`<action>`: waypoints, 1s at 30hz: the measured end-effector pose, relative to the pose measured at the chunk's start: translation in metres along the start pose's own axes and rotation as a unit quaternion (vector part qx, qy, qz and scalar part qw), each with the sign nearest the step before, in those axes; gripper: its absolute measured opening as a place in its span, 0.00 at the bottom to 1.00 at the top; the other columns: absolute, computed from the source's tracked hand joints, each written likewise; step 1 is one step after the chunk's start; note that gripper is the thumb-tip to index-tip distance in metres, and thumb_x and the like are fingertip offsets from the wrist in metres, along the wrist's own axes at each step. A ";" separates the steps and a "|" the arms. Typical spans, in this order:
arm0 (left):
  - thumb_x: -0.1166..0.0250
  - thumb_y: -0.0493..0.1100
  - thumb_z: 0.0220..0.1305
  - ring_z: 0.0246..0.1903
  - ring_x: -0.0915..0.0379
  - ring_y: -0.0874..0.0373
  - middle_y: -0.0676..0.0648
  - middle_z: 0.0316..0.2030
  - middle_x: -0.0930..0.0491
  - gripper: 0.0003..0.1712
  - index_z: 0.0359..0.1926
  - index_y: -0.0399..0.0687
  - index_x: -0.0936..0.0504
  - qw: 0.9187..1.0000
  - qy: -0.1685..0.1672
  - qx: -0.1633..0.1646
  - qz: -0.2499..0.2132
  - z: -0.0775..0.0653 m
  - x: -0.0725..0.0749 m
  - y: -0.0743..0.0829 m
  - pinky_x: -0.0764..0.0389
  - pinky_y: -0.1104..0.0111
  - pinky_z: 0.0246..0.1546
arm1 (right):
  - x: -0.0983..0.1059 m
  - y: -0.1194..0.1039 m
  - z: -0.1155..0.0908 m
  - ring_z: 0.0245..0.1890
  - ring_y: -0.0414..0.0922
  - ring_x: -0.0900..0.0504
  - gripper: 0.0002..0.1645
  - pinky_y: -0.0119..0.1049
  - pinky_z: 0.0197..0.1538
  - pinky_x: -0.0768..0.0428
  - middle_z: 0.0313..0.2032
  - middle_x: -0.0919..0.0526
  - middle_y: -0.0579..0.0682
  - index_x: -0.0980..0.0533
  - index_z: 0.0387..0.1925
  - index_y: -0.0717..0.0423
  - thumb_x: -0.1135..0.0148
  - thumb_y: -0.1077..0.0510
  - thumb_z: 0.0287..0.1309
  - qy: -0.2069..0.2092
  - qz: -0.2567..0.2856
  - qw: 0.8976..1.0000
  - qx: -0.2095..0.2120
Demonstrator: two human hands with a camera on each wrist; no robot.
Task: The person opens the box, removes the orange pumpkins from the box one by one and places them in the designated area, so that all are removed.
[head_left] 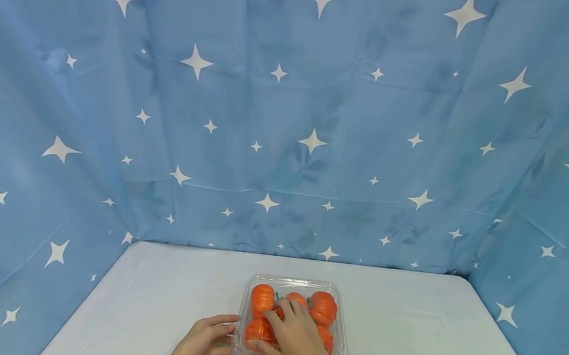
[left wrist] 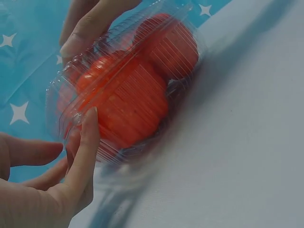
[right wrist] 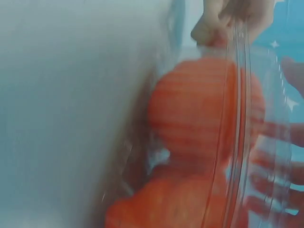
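Observation:
A clear plastic clamshell box (head_left: 332,349) sits on the white table, its ribbed lid lying over the base. Inside it are several orange-red toy pumpkins (head_left: 262,300), some with small green stems. My right hand (head_left: 296,342) rests across the top of the lid, fingers spread and slightly bent, covering the middle pumpkins. At the box's left side, my left hand (head_left: 200,345) reaches in with loosely extended fingers. In the left wrist view, one fingertip (left wrist: 89,121) touches the rim near a corner of the box (left wrist: 187,14). Through the plastic, pumpkins (right wrist: 190,109) fill the right wrist view.
White table surface (head_left: 430,337) stretches around the box on both sides and behind it. A blue curtain (head_left: 293,107) with white stars hangs along the table's back edge and at both sides.

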State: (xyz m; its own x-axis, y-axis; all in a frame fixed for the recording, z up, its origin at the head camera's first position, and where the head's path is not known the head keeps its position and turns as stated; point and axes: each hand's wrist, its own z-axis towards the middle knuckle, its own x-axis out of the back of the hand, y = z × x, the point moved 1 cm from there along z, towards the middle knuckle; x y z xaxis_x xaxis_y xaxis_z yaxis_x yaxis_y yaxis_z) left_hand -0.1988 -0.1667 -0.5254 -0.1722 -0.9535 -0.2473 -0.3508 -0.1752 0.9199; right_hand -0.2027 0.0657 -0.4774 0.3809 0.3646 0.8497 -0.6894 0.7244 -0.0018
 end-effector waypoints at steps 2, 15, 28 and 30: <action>0.42 0.39 0.76 0.41 0.21 0.58 0.45 0.45 0.20 0.29 0.70 0.24 0.33 1.000 -0.003 0.001 -0.005 0.001 -0.001 -0.001 0.13 0.64 0.45 | -0.001 -0.005 0.000 0.45 0.47 0.23 0.30 0.47 0.53 0.17 0.47 0.21 0.49 0.17 0.48 0.47 0.30 0.30 0.56 -0.008 -0.004 1.000 0.005; 0.41 0.38 0.75 0.40 0.22 0.59 0.46 0.45 0.20 0.27 0.67 0.24 0.30 1.000 -0.003 -0.004 -0.019 0.003 -0.006 -0.003 0.13 0.64 0.45 | -0.006 -0.023 -0.001 0.50 0.55 0.20 0.34 0.50 0.53 0.15 0.52 0.23 0.55 0.20 0.54 0.52 0.25 0.42 0.47 -0.034 -0.052 0.998 0.027; 0.42 0.35 0.74 0.46 0.19 0.55 0.43 0.46 0.21 0.34 0.74 0.24 0.42 0.999 -0.009 -0.018 -0.043 0.003 -0.009 -0.006 0.13 0.56 0.51 | -0.019 -0.021 -0.004 0.50 0.51 0.17 0.32 0.47 0.53 0.15 0.51 0.19 0.53 0.18 0.51 0.52 0.22 0.45 0.42 0.044 -0.042 0.998 0.036; 0.42 0.35 0.74 0.45 0.19 0.56 0.45 0.43 0.21 0.36 0.75 0.23 0.45 0.999 -0.012 -0.021 -0.040 0.004 -0.009 -0.007 0.13 0.57 0.51 | -0.017 -0.021 -0.003 0.52 0.51 0.17 0.32 0.48 0.55 0.15 0.53 0.19 0.52 0.18 0.52 0.52 0.22 0.44 0.45 0.028 -0.028 0.999 0.028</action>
State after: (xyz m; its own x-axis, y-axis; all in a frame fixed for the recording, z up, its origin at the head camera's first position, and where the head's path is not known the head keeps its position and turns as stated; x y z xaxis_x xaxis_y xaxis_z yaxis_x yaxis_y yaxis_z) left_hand -0.1983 -0.1561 -0.5306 -0.1669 -0.9302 -0.3270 -0.3262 -0.2609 0.9086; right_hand -0.1928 0.0463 -0.4940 0.4519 0.3573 0.8174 -0.6986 0.7116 0.0752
